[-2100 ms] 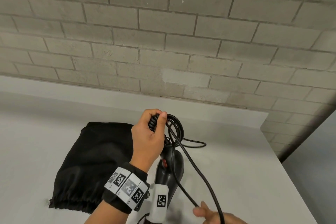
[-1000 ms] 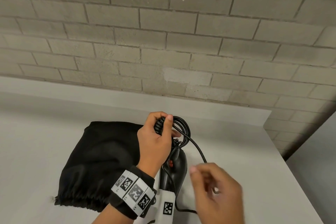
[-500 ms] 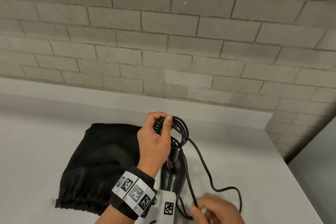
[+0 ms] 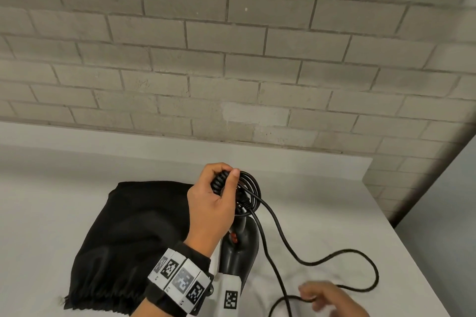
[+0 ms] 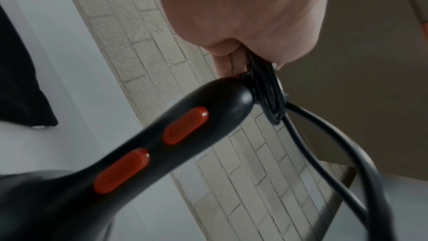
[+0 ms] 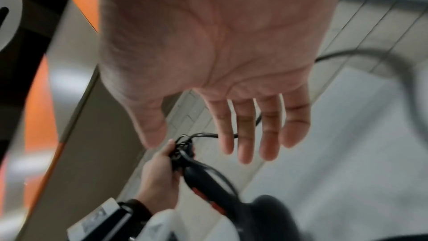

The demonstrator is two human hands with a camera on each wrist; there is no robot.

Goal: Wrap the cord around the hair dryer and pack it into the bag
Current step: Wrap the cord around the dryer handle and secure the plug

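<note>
My left hand point(image 4: 210, 203) is up over the table point(image 4: 322, 213), fingers and thumb clamped round the coiled turns of cord point(image 4: 247, 188) at the butt of the hair dryer point(image 4: 238, 249). The dryer hangs below that grip, handle up, body down near my wrist. Black smooth plastic, rounded handle, two oblong orange-red switches point(image 5: 185, 125) set one below the other along it.

Cord is black, rubbery, round in section. Several tight loops sit bunched at my fingers; the loose run leaves the coil, drops to the right, and swings in a wide slack loop across the table to my right hand point(image 4: 332, 300).

Right hand is low, near edge, right of the dryer. From the wrist view its fingers point(image 6: 245, 135) are straight and spread, palm bare, clasping nothing; the cord passes just beside it.

Bag point(image 4: 134, 239): black soft cloth, gathered drawstring hem at the near end, lying flat on the table left of my left hand. Can't tell what is inside.
</note>
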